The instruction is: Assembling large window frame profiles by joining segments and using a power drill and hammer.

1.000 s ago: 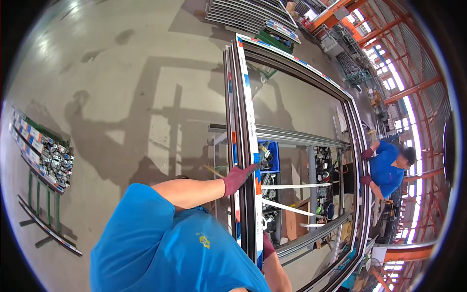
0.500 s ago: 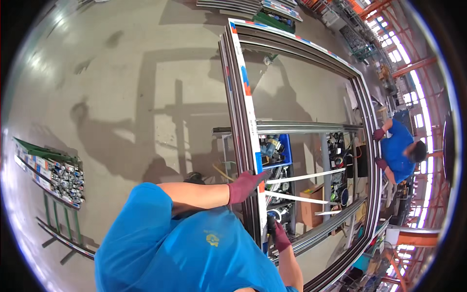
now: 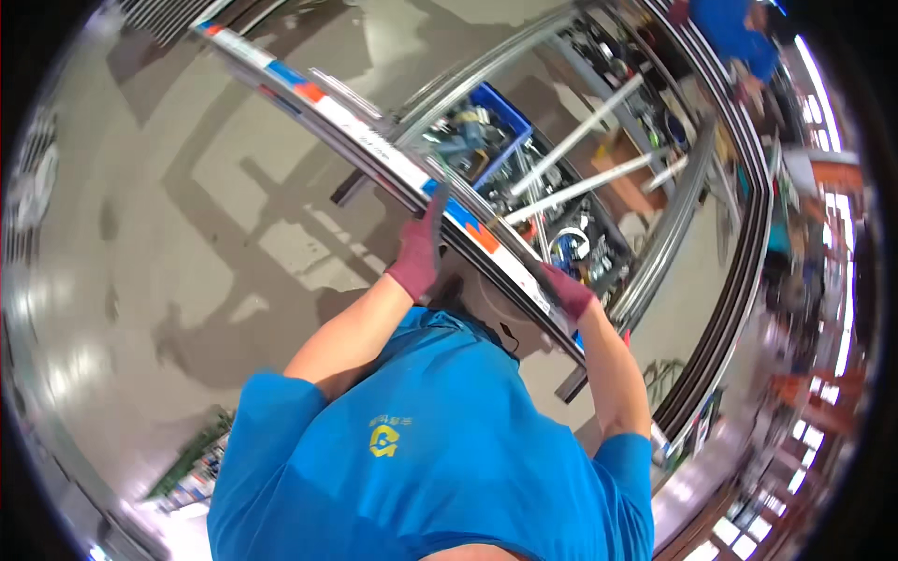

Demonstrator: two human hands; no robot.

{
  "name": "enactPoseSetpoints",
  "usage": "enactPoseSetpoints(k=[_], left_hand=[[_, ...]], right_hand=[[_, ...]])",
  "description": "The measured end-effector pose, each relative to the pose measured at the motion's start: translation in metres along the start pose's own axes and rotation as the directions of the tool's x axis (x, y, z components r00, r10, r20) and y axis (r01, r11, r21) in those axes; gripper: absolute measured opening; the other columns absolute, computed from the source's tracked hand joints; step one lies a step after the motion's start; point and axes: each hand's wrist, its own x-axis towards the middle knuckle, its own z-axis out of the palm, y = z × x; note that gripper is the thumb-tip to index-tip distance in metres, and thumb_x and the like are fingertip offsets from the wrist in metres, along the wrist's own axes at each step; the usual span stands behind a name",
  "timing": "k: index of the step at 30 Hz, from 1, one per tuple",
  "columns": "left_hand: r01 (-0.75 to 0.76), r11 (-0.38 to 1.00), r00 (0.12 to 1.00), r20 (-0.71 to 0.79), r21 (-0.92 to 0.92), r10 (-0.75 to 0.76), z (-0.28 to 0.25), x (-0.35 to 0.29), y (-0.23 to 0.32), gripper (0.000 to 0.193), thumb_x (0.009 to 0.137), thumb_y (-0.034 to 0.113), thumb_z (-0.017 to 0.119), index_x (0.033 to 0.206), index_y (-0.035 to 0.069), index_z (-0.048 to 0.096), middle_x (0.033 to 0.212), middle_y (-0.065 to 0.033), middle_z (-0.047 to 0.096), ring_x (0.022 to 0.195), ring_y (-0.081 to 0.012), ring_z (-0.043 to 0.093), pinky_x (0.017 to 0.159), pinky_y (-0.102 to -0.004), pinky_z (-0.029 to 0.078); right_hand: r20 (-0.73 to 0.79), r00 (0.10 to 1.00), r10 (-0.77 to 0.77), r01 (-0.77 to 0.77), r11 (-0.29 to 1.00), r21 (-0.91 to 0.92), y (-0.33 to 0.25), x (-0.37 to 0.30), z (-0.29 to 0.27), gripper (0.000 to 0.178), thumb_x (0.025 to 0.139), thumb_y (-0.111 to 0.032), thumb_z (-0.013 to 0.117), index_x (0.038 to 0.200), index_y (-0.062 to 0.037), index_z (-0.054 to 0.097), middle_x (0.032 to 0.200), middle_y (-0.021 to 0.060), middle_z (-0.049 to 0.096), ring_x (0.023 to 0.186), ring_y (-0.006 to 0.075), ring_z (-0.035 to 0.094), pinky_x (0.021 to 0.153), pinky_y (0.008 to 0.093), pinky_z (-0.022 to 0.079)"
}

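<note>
A large rectangular frame of dark metal profiles, white on its upper face with red and blue tape patches, stretches diagonally in front of me. My left hand, in a maroon glove with a dark palm, grips its near side from the outer edge, some fingers hidden. Farther right along that side, my right hand, gloved alike, reaches over to the inner edge and holds it, with its fingertips mostly hidden.
Metal crossbars support the frame. Below lie a blue bin of tools, dark trays of parts and white bars. A co-worker in blue stands at the far side. A parts rack stands at lower left.
The view has turned, so the frame's near side now slants from upper left to lower right. Both hands stay at that side; the co-worker now appears at the upper right.
</note>
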Motion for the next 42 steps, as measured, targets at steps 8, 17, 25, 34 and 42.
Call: enactPoseSetpoints(k=[8, 17, 25, 34, 42], left_hand=[[-0.071, 0.954, 0.996, -0.067, -0.290, 0.054, -0.041, -0.034, 0.055, 0.038, 0.095, 0.037, 0.076, 0.123, 0.013, 0.070, 0.110, -0.0041, 0.069, 0.099, -0.0201, 0.069, 0.091, -0.0374, 0.056], [-0.244, 0.960, 0.956, -0.200, -0.135, 0.215, -0.143, -0.083, 0.100, 0.048, 0.101, 0.038, 0.066, 0.139, 0.010, 0.056, 0.132, -0.0066, 0.061, 0.126, -0.0261, 0.059, 0.111, -0.0440, 0.046], [-0.280, 0.941, 0.921, -0.224, 0.187, 0.319, -0.168, -0.162, 0.190, 0.054, 0.102, 0.042, 0.056, 0.143, 0.008, 0.052, 0.137, -0.0083, 0.059, 0.128, -0.0223, 0.057, 0.113, -0.0400, 0.044], [-0.329, 0.914, 0.914, -0.163, 0.238, 0.371, -0.204, -0.150, 0.197, 0.059, 0.101, 0.046, 0.058, 0.146, 0.008, 0.052, 0.139, -0.0079, 0.061, 0.128, -0.0244, 0.058, 0.112, -0.0393, 0.046], [-0.293, 0.942, 0.932, -0.174, 0.162, 0.319, -0.185, -0.135, 0.195, 0.060, 0.099, 0.046, 0.062, 0.146, 0.010, 0.052, 0.139, -0.0081, 0.061, 0.129, -0.0266, 0.058, 0.113, -0.0418, 0.045]], right_hand=[[0.045, 0.995, -0.088, 0.099, 0.857, -0.506, -0.058, -0.010, 0.080, 0.067, 0.108, -0.054, 0.049, 0.148, -0.0010, 0.056, 0.143, 0.0179, 0.065, 0.131, 0.0249, 0.060, 0.114, 0.0353, 0.042], [-0.177, 0.975, -0.134, 0.034, 0.877, -0.479, 0.042, 0.092, 0.058, 0.058, 0.100, -0.048, 0.061, 0.138, -0.0054, 0.063, 0.135, 0.0234, 0.067, 0.127, 0.0364, 0.064, 0.106, 0.0442, 0.050], [-0.540, 0.836, -0.099, -0.374, 0.618, -0.692, 0.130, 0.196, 0.073, 0.043, 0.085, -0.036, 0.077, 0.118, -0.0105, 0.070, 0.121, 0.0198, 0.069, 0.113, 0.0397, 0.069, 0.089, 0.0522, 0.058], [-0.470, 0.859, -0.203, -0.203, 0.708, -0.676, 0.120, 0.191, 0.063, 0.046, 0.086, -0.024, 0.070, 0.127, -0.0100, 0.054, 0.125, 0.0273, 0.060, 0.107, 0.0473, 0.068, 0.086, 0.0562, 0.056], [-0.579, 0.783, -0.227, -0.290, 0.690, -0.663, 0.122, 0.210, 0.042, 0.036, 0.093, -0.021, 0.062, 0.128, -0.0137, 0.054, 0.117, 0.0228, 0.066, 0.105, 0.0452, 0.070, 0.083, 0.0551, 0.057]])
